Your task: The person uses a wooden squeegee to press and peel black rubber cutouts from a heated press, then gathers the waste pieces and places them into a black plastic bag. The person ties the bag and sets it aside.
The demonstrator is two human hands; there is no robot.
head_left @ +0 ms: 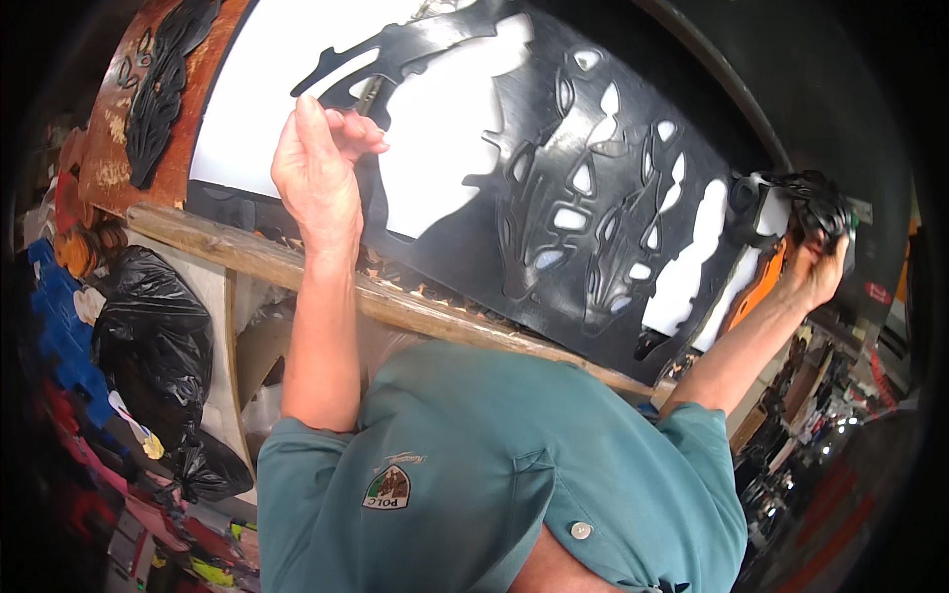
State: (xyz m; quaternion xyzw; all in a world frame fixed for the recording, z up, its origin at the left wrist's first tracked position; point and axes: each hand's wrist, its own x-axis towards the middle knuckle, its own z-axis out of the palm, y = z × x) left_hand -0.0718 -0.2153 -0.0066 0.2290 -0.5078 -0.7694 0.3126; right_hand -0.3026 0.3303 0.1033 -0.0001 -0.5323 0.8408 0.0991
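Note:
A large black sheet (425, 259) with many shaped cut-outs lies over a white board (222, 158). Above the sheet's left part my left hand (321, 173) is raised, its fingers curled together. What it holds, if anything, I cannot make out. A short metallic piece (368, 94) shows just beyond its fingertips, beside a curved black strip (341, 61). At the far right, my right hand (822, 272) is closed round a bundle of black cut pieces (819, 203), its fingers partly hidden by them. An orange piece (759, 287) is next to that forearm.
A wooden rail (287, 265) runs along the near edge, with scraps behind it. On the brown board (109, 163) at left lies another black cut piece (158, 99). A black plastic bag (153, 346) hangs at lower left. Dark machinery (840, 109) stands at upper right.

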